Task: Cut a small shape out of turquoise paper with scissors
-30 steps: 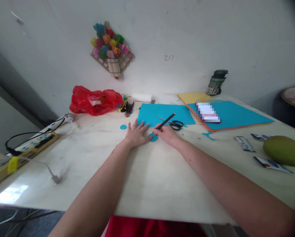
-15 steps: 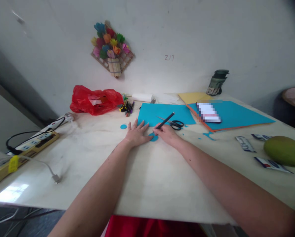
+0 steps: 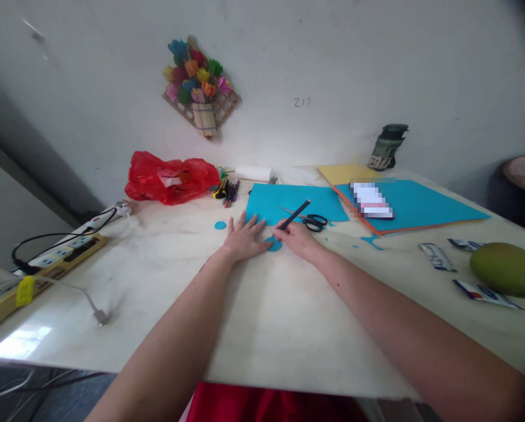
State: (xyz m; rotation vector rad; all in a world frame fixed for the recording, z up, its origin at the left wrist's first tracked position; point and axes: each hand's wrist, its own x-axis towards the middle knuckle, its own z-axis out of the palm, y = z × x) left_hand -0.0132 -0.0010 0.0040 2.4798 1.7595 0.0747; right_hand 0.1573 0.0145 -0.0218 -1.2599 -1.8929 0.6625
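My left hand point(image 3: 244, 237) lies flat with its fingers spread, the thumb resting on a blue paper circle point(image 3: 274, 246). In my right hand point(image 3: 295, 237) is a dark pen point(image 3: 298, 213), tilted up to the right, its tip down at that circle. Just beyond both hands lies a sheet of blue paper point(image 3: 293, 199). Black-handled scissors point(image 3: 315, 222) rest beside my right hand, their blades partly over the sheet. A second, smaller-looking blue circle point(image 3: 220, 225) sits left of my left hand.
Blue paper scraps point(image 3: 372, 241) lie right of the scissors. A phone point(image 3: 371, 200) rests on stacked coloured paper point(image 3: 438, 205). Farther right are a green fruit point(image 3: 506, 269) and small packets point(image 3: 437, 257). Several markers point(image 3: 230, 194), a red bag point(image 3: 169, 179) and a power strip point(image 3: 60, 255) stand left.
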